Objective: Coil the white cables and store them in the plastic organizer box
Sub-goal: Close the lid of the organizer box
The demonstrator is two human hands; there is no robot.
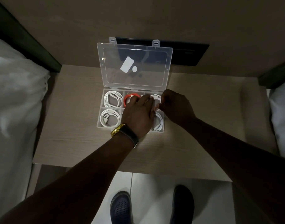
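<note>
A clear plastic organizer box (99, 122) sits open on the wooden table, its lid (135, 65) tilted up against the wall. Coiled white cables lie in the far left compartment (113, 99), the near left compartment (109, 118) and the near right compartment (159, 122). An orange cable (128, 97) fills the far middle compartment. My left hand (138, 113) covers the near middle compartment. My right hand (175, 107) is beside it over the far right compartment. Both pinch a white cable coil (156, 97) there, mostly hidden by the fingers.
The light wooden table (73, 135) stands between two beds with white bedding (14, 102). A black panel (187, 54) is on the wall behind the lid. The table's front edge is near my feet, over a tiled floor (151, 191).
</note>
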